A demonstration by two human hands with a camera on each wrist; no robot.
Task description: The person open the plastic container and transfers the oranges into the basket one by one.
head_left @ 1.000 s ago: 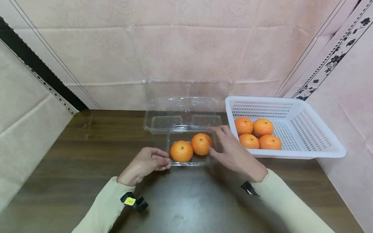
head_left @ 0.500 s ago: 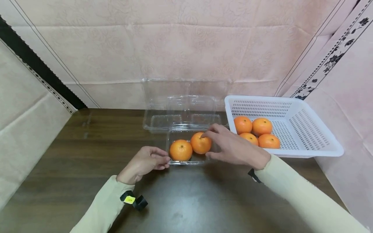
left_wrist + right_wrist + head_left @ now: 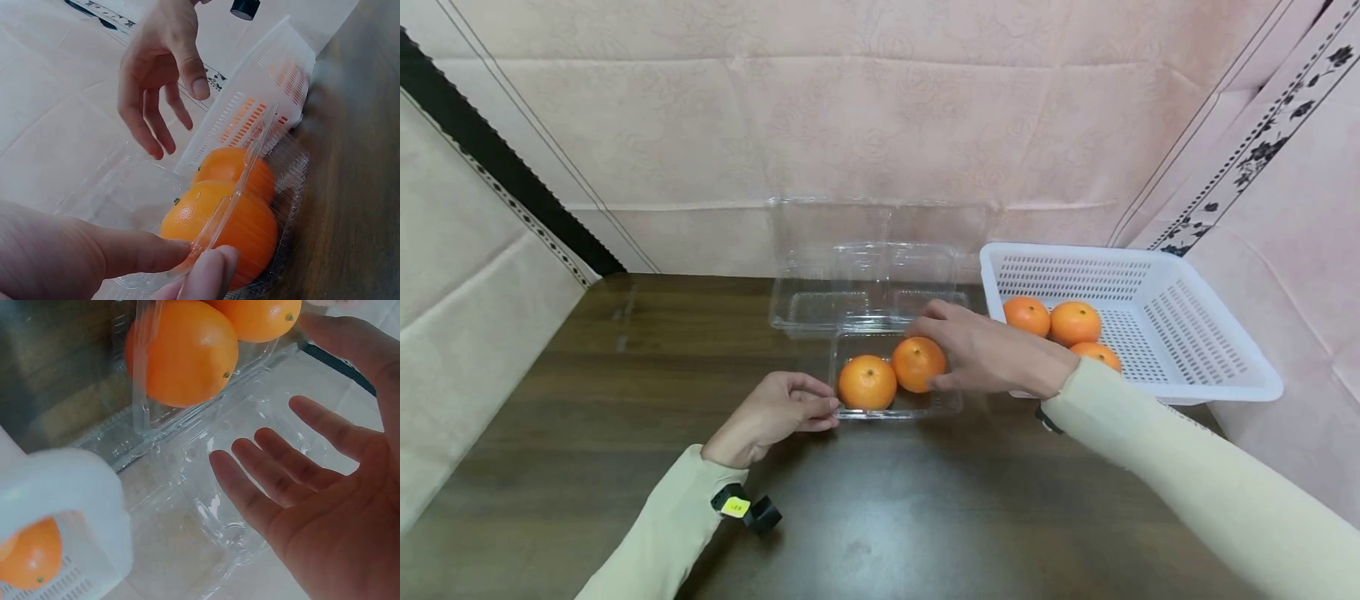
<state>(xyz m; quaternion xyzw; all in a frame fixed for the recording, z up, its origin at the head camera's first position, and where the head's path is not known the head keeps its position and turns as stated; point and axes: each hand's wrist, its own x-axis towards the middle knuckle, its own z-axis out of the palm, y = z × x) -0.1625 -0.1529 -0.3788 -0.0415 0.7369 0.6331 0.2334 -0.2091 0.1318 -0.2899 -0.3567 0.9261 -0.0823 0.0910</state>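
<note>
A clear plastic clamshell box point(image 3: 951, 406) lies on the dark wooden table point(image 3: 587, 392) with two oranges point(image 3: 867, 382) point(image 3: 917, 363) in its tray. Its raised lid point(image 3: 880, 275) stands behind. My left hand point(image 3: 775, 414) pinches the tray's left rim between thumb and finger point(image 3: 206, 262). My right hand point(image 3: 981, 354) hovers over the tray's far right side with fingers point(image 3: 275, 481) straight and spread, holding nothing. In the left wrist view the right hand point(image 3: 156, 81) hangs above the oranges point(image 3: 219, 219), apart from them.
A white perforated basket point(image 3: 1187, 333) stands at the right with three oranges point(image 3: 1051, 321) showing behind my right sleeve. Pink cloth walls close the back and both sides. Bare table lies to the left and in front.
My right hand has moved from the tray's right side forward and left, over the right orange toward the lid. The left hand has kept its pinch on the rim.
</note>
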